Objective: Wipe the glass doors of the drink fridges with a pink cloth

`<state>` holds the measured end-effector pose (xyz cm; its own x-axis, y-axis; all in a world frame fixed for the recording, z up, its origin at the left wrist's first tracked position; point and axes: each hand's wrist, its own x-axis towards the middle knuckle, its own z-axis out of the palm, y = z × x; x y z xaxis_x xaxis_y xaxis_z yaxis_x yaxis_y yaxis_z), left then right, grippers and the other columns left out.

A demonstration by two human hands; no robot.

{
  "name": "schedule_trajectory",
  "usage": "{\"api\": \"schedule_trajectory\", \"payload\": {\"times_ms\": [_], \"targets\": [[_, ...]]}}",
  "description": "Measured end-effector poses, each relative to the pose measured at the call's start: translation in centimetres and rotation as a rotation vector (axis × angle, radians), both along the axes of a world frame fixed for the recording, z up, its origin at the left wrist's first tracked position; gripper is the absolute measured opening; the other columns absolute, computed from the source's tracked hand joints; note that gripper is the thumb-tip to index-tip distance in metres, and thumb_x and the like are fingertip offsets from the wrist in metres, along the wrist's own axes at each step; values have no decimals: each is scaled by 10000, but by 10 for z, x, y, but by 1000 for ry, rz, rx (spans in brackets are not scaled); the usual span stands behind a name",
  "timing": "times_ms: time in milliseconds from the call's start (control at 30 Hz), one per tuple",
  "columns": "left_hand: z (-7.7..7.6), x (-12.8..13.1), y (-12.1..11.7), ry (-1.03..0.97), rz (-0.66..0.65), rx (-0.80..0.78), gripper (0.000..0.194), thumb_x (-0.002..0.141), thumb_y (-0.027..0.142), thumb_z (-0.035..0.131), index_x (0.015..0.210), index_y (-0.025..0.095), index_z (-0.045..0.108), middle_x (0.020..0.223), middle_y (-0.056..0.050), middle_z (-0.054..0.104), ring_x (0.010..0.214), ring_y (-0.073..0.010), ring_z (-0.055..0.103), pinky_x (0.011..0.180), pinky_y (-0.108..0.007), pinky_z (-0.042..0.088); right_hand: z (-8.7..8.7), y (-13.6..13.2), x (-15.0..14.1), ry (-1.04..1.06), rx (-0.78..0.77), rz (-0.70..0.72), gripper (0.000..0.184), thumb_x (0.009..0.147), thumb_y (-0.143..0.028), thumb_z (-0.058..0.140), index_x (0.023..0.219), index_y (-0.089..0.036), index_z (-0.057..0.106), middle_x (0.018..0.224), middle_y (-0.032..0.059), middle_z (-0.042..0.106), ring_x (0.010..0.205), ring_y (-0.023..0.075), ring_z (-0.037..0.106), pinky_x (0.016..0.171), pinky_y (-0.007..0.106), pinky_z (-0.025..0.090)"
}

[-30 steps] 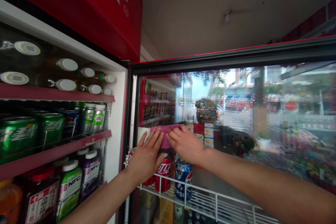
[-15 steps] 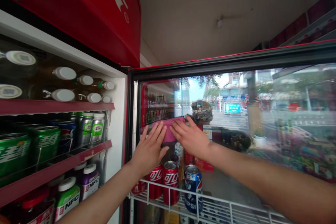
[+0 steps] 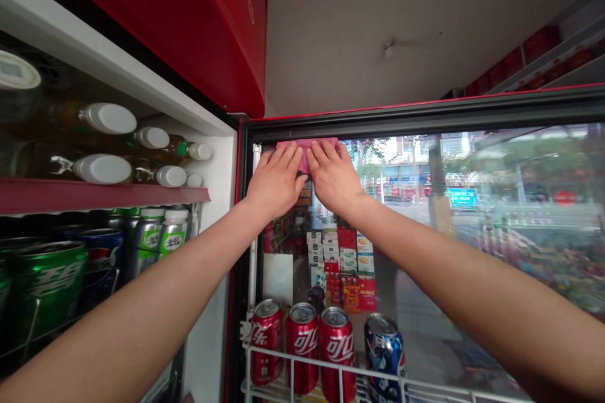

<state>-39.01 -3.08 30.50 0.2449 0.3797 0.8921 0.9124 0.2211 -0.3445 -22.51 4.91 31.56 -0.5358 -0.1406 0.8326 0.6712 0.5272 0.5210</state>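
At left, white-capped bottles (image 3: 104, 169) lie above a green drink can (image 3: 51, 280) in the cooler. The left hand (image 3: 273, 184) reaches up, fingers straight and slightly spread, pressed flat over a pink cloth (image 3: 305, 165) on the door glass (image 3: 477, 170), at its upper-left corner. Below, 3 red Coca-Cola cans (image 3: 303, 345) stand on a wire rack. The right hand (image 3: 333, 177) lies on the cloth too, fingers extended, clasping nothing, above 1 Pepsi can (image 3: 384, 347). Rightward, the glass is uncovered; how much has been gone over cannot be told.
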Motion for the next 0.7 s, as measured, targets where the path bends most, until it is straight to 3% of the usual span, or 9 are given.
{"api": "schedule_trajectory", "payload": {"times_ms": [167,300,700], "targets": [[-8,-20,3,-26,-33,41,677,1118,407,376,1713,85,391,1812,-172,363,1685,-377,354,1385,-666,181,-2,4,-19,-10,22,23,574,1066,-155,458,1613,7,515,1710,255,505,1548,428,463,1306,675,315],[-22,-22,4,-59,-79,93,644,1122,392,376,1678,76,453,1779,-177,427,1652,-382,416,1389,-657,184,-15,10,-25,30,60,68,543,1073,-175,475,1591,-28,545,1669,235,552,1480,395,493,1307,642,315],[-125,-23,-16,-103,-39,61,564,1068,315,508,1559,57,608,1654,-198,579,1524,-409,586,1340,-695,306,-104,8,-22,-207,92,96,507,1085,-216,493,1548,-26,578,1538,232,633,1388,375,505,1257,643,372]]}}
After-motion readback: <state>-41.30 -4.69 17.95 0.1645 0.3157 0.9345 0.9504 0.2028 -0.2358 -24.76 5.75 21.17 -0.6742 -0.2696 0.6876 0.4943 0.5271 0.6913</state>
